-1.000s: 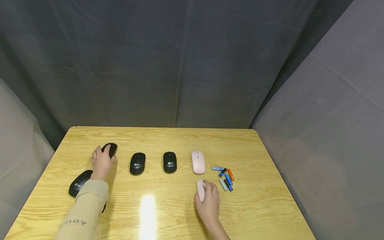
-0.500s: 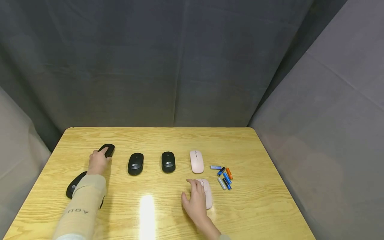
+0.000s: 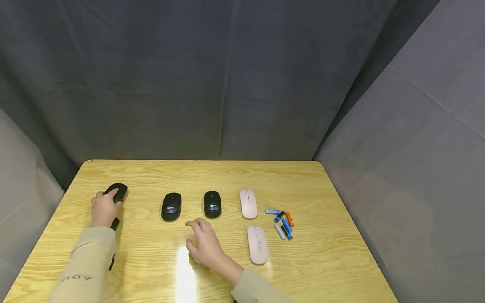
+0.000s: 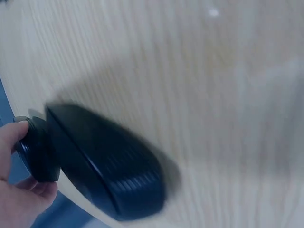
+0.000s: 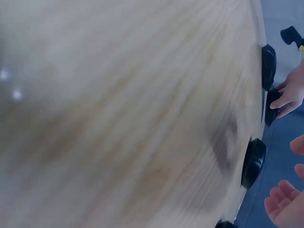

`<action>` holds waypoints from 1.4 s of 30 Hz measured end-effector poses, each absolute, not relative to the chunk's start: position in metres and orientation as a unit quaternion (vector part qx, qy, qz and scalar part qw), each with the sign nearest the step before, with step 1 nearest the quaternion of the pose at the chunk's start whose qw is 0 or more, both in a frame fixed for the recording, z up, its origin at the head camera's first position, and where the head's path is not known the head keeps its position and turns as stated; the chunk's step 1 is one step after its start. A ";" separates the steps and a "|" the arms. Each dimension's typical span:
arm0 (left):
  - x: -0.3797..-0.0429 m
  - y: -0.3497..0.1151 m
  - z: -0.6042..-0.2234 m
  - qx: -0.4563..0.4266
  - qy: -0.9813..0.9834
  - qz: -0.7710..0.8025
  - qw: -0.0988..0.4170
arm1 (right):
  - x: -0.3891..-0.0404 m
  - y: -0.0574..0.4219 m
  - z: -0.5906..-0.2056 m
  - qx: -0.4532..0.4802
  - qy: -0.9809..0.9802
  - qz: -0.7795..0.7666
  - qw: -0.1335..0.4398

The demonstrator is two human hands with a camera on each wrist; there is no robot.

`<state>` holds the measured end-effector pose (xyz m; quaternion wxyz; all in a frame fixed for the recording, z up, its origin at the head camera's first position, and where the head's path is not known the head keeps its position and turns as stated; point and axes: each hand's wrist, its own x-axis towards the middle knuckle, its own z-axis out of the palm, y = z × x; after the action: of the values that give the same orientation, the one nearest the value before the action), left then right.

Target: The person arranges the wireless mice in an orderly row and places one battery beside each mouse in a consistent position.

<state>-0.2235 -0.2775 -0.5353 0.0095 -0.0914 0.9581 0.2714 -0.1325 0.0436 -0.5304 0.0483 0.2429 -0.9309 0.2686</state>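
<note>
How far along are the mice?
Looks done: the pink mice sit one behind the other, no hand on them. In hand: the left hand grips a black mouse at far left, a second black mouse close by it. Remaining, probably: the middle black mice, standing apart from those; the right hand is near them, empty. The batteries lie loose, no hand on them.

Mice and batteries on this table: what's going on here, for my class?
A person's left hand grips a black mouse at the left of the table; another black mouse sits nearer that wrist. The right hand hangs over the table, holding nothing. Two more black mice stand in the middle, two pink mice to their right, and a cluster of batteries beside those.
</note>
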 end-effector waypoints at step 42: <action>-0.148 -0.309 -0.547 -0.053 0.963 0.264 -0.026 | -0.163 -0.081 -0.538 0.320 -0.930 0.162 -0.084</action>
<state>-0.1479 -0.3092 -0.5470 -0.0264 -0.0535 0.9626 0.2643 -0.1626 -0.0812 -0.5385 -0.0839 0.3197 -0.9298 0.1622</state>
